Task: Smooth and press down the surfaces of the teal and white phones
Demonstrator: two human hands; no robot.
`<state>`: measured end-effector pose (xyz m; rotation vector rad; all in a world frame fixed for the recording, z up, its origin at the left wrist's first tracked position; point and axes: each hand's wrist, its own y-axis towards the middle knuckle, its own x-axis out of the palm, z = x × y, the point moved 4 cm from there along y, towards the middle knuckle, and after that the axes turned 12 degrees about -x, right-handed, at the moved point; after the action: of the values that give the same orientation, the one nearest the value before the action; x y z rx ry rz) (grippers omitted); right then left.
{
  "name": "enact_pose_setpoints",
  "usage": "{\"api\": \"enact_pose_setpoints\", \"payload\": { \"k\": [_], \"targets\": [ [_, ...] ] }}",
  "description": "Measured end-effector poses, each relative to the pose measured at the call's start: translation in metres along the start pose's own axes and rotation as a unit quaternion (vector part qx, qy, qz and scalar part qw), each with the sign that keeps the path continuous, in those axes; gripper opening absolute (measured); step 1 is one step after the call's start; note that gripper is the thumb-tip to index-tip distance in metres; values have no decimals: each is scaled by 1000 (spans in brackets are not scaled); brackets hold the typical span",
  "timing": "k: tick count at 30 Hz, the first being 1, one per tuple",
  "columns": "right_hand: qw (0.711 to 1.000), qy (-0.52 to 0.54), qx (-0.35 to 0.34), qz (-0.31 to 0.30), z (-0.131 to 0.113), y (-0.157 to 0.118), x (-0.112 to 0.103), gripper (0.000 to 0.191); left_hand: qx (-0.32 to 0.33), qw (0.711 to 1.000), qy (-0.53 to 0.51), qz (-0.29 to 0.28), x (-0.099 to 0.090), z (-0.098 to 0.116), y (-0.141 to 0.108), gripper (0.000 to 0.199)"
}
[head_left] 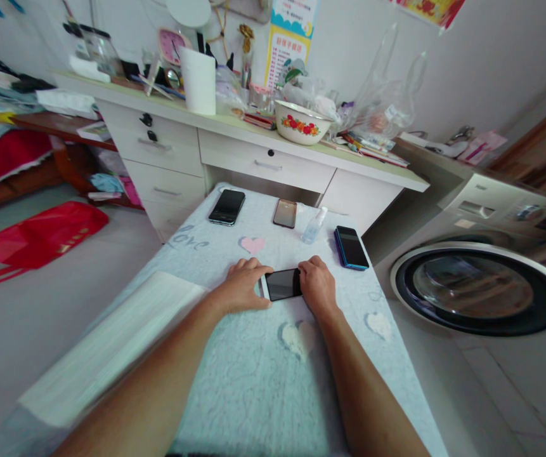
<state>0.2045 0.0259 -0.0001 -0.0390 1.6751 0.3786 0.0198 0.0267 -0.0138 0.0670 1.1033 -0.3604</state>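
Note:
A phone with a dark screen and a white end (pixel 283 284) lies sideways on the cloth-covered table (pixel 253 381). My left hand (pixel 245 285) grips its left end, thumb and fingers at the two long edges. Curled at the right end is my right hand (pixel 318 284), its fingers against the phone. Beyond them are a black phone (pixel 227 207) at the left, a brownish phone case (pixel 285 213), a clear spray bottle (pixel 315 225) and a phone with a blue edge (pixel 351 247) at the right.
A folded pale cloth (pixel 115 343) lies along the table's left side. Behind stands a desk with drawers (pixel 158 143), bearing a floral bowl (pixel 302 122) and a white cylinder (pixel 198 82). A washing machine (pixel 479 254) is at the right, a red bag (pixel 39 235) on the floor.

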Motion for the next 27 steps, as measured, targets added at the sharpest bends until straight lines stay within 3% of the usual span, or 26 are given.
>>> {"api": "enact_pose_setpoints", "payload": {
  "k": [27],
  "targets": [
    [989,47,-137,-29,-44,1,4,28,7,1000,2,7,0,0,0,72]
  ]
}}
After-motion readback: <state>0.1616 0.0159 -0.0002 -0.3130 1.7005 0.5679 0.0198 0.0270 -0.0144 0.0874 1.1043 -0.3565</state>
